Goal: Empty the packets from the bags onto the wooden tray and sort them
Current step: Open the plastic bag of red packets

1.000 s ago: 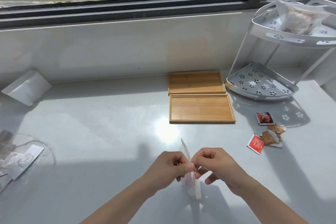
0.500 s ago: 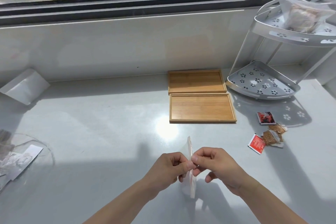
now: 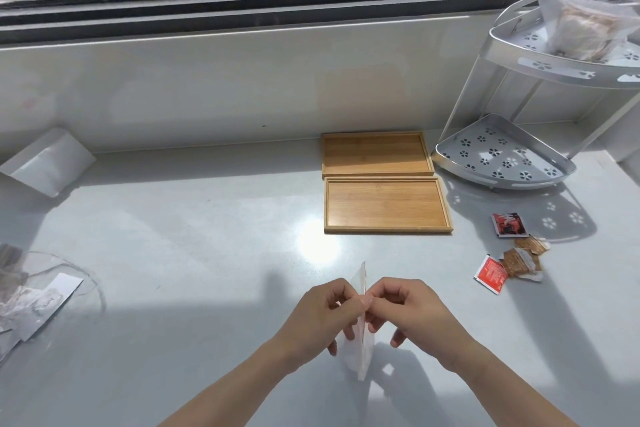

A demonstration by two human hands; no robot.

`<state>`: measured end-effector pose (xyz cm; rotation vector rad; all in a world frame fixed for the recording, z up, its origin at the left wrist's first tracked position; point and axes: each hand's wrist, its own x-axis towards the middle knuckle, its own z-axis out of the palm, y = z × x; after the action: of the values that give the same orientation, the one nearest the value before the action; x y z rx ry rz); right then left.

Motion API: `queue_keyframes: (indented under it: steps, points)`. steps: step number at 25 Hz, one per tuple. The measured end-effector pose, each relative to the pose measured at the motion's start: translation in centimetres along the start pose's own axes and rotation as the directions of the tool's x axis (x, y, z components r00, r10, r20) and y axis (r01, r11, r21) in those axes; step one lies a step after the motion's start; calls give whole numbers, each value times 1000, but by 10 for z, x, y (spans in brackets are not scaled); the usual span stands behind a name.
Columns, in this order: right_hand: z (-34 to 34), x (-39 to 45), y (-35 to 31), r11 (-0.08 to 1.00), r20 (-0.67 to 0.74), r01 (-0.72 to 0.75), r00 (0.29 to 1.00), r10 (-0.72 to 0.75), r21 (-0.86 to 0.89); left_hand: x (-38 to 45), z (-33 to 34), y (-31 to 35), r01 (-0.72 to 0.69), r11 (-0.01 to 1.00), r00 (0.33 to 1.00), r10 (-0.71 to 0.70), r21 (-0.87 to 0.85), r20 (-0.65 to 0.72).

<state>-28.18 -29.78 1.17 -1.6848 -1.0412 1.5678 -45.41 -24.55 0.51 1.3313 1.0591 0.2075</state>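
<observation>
Both hands pinch the top edge of a small clear plastic bag point(image 3: 360, 350) held upright, edge-on, just above the counter's near middle. My left hand point(image 3: 322, 315) grips it from the left and my right hand point(image 3: 405, 312) from the right, fingertips almost meeting. Two empty wooden trays lie beyond: the near tray point(image 3: 386, 204) and the far tray point(image 3: 375, 153) against the wall. Loose packets lie on the counter to the right: a red-black packet point(image 3: 508, 225), a red packet point(image 3: 490, 273) and brown packets point(image 3: 521, 262).
A white two-tier corner rack point(image 3: 502, 159) stands at the back right with a filled plastic bag point(image 3: 581, 28) on its top shelf. A clear bag with pale packets point(image 3: 31, 302) lies at the left edge. A white folded pouch point(image 3: 45, 165) leans at the back left.
The bag has turned from tilted left to nearly upright between my fingers. My hands have stayed in about the same place.
</observation>
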Motion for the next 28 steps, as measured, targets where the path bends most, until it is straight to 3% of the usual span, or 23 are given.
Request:
queue_keyframes:
  steps: [3,6,9,15,18,21,24,28]
  points:
    - [-2,-2,-3,996,51,29,998,-24,-88,3,-8,4,-7,979,999,-2,204,43]
    - [-2,-2,-3,986,65,49,997,-39,-162,4,-18,8,-5,967,984,-41,257,175]
    - [-2,-1,-1,984,44,47,998,-40,-174,3,-22,9,-30,951,979,-35,309,202]
    - [8,2,4,875,-177,134,954,-240,-464,7,-15,13,-38,913,999,25,406,39]
    - [-13,0,-2,796,-294,45,916,-274,-603,8,-31,16,-3,839,994,61,544,-88]
    - [-32,-6,-14,585,-266,-48,919,-292,-810,4,-49,24,-17,768,995,78,640,-68]
    - [-40,-6,-21,306,-46,62,941,-335,-950,3,-52,34,-86,492,990,142,867,18]
    - [-53,1,-19,60,175,217,897,-407,-974,5,-53,44,-148,219,977,184,964,108]
